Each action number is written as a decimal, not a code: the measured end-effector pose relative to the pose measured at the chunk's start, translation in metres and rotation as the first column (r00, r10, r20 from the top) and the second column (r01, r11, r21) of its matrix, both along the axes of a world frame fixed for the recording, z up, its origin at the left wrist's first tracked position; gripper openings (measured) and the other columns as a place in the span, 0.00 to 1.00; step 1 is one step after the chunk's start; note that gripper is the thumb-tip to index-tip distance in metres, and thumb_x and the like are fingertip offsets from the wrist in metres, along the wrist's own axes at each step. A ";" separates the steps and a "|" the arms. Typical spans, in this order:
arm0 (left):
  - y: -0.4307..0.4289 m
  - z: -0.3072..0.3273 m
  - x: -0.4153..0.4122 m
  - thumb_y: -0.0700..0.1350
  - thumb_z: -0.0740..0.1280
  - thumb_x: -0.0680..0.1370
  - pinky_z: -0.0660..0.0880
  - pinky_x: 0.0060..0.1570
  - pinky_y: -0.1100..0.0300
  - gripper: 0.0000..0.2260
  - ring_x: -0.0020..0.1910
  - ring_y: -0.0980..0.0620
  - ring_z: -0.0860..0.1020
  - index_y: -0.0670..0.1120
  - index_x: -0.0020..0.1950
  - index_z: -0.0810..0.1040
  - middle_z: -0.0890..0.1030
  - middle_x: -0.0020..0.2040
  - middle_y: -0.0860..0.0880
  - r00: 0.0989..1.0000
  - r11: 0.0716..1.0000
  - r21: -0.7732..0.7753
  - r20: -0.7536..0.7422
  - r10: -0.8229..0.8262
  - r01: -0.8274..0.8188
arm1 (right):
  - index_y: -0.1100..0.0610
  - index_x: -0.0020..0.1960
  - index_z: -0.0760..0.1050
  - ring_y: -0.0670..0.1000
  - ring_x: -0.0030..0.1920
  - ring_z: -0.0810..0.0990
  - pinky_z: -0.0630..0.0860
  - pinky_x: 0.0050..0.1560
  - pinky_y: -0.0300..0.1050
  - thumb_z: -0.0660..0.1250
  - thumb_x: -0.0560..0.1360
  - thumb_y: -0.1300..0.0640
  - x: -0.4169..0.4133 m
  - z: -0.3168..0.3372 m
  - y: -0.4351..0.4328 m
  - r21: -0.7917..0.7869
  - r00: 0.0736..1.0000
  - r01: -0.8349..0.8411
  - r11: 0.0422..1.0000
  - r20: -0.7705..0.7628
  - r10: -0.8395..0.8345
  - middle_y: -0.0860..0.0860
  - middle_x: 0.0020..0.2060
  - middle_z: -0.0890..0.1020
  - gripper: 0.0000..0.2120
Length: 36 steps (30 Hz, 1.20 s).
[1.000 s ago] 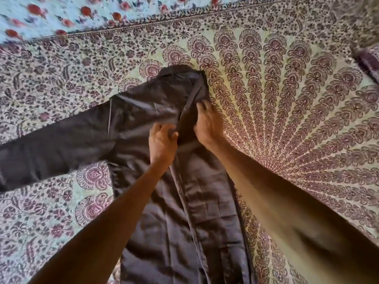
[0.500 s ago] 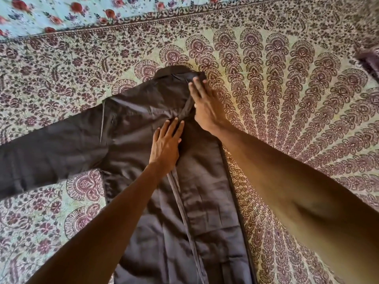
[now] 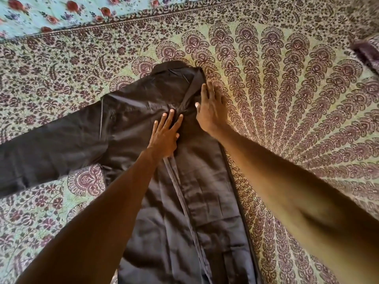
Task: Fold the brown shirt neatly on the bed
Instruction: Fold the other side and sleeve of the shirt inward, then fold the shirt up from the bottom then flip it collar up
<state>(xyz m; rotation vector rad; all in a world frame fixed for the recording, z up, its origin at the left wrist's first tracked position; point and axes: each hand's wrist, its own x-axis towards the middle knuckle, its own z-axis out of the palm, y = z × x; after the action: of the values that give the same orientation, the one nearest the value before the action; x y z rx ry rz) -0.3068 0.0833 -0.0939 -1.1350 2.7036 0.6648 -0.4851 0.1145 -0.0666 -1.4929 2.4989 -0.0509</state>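
The brown shirt [image 3: 131, 128] lies flat on the bed, collar at the far end, its body running toward me. Its right side is folded in over the middle, leaving a straight edge on the right. One long sleeve stretches out to the left. My left hand [image 3: 165, 134] presses flat on the chest near the placket, fingers straight and spread. My right hand [image 3: 210, 107] lies flat along the folded edge just below the collar, fingers extended, partly on the shirt and partly on the bedspread.
The bed is covered by a patterned bedspread [image 3: 297, 99] with a maroon peacock-fan print. A teal floral sheet [image 3: 51, 11] shows at the far left. A dark cloth [image 3: 367, 50] sits at the right edge.
Both hands went from curled on the fabric to flat. My right hand slid up toward the collar along the folded edge; my left hand stays pressed on the chest.
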 end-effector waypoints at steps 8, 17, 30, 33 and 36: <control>0.132 0.013 0.047 0.45 0.57 0.79 0.49 0.76 0.43 0.26 0.78 0.44 0.49 0.45 0.77 0.58 0.52 0.79 0.44 0.998 0.967 -0.256 -0.062 -0.010 -0.006 | 0.58 0.79 0.53 0.59 0.79 0.48 0.51 0.77 0.58 0.51 0.82 0.43 0.107 -0.012 0.213 0.022 0.999 0.015 1.000 0.036 -0.016 0.58 0.79 0.51 0.31; 0.307 0.005 0.131 0.50 0.56 0.80 0.56 0.74 0.43 0.25 0.77 0.44 0.55 0.49 0.77 0.60 0.56 0.78 0.46 0.993 0.990 -0.090 -0.041 -0.111 0.107 | 0.54 0.80 0.52 0.58 0.79 0.48 0.52 0.76 0.61 0.49 0.82 0.41 0.175 -0.013 0.396 0.150 0.989 0.135 0.979 0.034 -0.141 0.57 0.79 0.50 0.31; 0.336 0.020 0.193 0.35 0.61 0.71 0.73 0.60 0.49 0.24 0.62 0.45 0.73 0.48 0.67 0.75 0.70 0.68 0.45 0.941 0.992 0.049 -0.325 -0.096 0.118 | 0.57 0.71 0.70 0.61 0.75 0.62 0.54 0.75 0.60 0.62 0.77 0.48 0.233 0.011 0.466 0.008 0.965 0.263 0.965 0.000 -0.263 0.59 0.72 0.69 0.25; 0.307 0.027 0.198 0.35 0.59 0.73 0.76 0.53 0.50 0.19 0.53 0.43 0.77 0.45 0.62 0.77 0.74 0.58 0.44 0.903 0.997 0.059 -0.424 0.070 -0.049 | 0.54 0.55 0.78 0.60 0.56 0.76 0.73 0.59 0.55 0.65 0.73 0.53 0.245 0.025 0.430 -0.152 0.965 0.260 0.954 0.062 -0.254 0.54 0.51 0.82 0.12; 0.263 0.032 0.207 0.34 0.62 0.73 0.76 0.50 0.51 0.15 0.49 0.42 0.77 0.44 0.57 0.79 0.77 0.52 0.42 0.858 0.972 0.036 -0.463 0.221 -0.231 | 0.51 0.46 0.79 0.57 0.44 0.80 0.76 0.45 0.49 0.66 0.73 0.53 0.264 0.037 0.382 -0.150 0.946 0.263 0.953 0.232 -0.224 0.51 0.40 0.83 0.05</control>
<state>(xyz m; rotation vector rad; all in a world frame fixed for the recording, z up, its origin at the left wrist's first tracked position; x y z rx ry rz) -0.1002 0.3461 -0.0614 -1.4821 2.9867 1.0722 -0.2211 0.4969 -0.0297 -1.1545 2.5396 -0.4646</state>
